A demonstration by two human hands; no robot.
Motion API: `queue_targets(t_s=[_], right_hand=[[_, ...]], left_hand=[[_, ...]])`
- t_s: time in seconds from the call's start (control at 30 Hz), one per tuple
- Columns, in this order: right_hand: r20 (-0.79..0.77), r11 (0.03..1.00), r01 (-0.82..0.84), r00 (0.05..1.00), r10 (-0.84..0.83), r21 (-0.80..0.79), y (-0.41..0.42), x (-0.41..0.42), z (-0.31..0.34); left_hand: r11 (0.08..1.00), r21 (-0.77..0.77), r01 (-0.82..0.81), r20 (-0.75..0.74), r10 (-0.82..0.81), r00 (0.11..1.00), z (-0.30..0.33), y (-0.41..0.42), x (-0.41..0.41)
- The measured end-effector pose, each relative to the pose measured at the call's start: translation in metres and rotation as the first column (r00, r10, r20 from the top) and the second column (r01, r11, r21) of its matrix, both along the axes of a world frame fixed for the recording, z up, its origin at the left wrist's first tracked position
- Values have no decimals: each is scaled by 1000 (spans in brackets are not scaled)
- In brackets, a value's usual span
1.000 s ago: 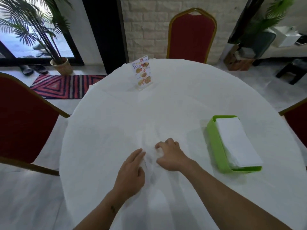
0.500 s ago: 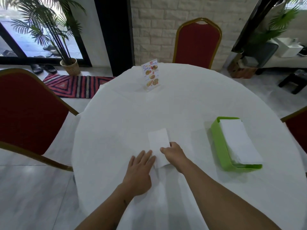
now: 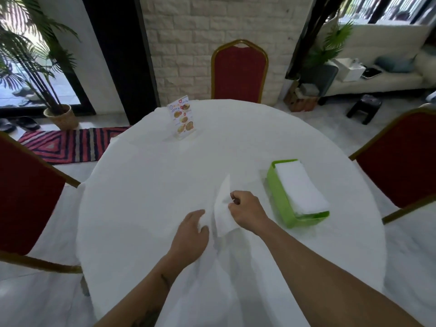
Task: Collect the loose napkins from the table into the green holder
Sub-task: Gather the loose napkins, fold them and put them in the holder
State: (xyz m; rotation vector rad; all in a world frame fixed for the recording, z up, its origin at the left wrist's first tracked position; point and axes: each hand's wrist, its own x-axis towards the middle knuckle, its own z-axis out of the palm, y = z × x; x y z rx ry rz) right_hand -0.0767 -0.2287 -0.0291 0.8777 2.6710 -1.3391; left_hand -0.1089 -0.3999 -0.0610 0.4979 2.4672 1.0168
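My right hand pinches a white napkin and holds it tilted up off the round white table. The napkin's far corner points up and away from me. My left hand rests on the tablecloth just left of the napkin, fingers curled loosely near its lower edge; whether it touches the napkin I cannot tell. The green holder lies to the right of my right hand, with a stack of white napkins in it.
A menu card stand stands at the far side of the table. Red chairs stand at the far side, the left and the right. A striped rug lies on the floor at left.
The napkin lay flat on the table under both hands; now my right hand has lifted it and shifted it right, toward the holder. My left hand's fingers have curled.
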Motion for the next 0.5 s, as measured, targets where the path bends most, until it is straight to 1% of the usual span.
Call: queue_targets(t_s=[0.1,0.2,0.3,0.37,0.43,0.5], right_hand=[[-62,1000,-11,998,12,24,29,6,31],[-125,999,25,992,-21,31,67,10,61],[-166,993,105,980,-112,-52,116,18,72],[-101,983,177,978,-181,-42,149,29,67],[-1,974,227,974,-227,23,177,44,55],[97,968,242,964,-248,74,196,56,42]], left_hand=[[997,74,21,2,-21,1000,23,35,-2],[990,137,46,23,-50,998,41,74,-5],[986,151,69,32,-75,997,51,111,-4],[986,151,70,53,-78,996,53,133,2],[987,135,82,73,-93,993,49,153,13],[989,98,108,66,-114,991,42,170,25]])
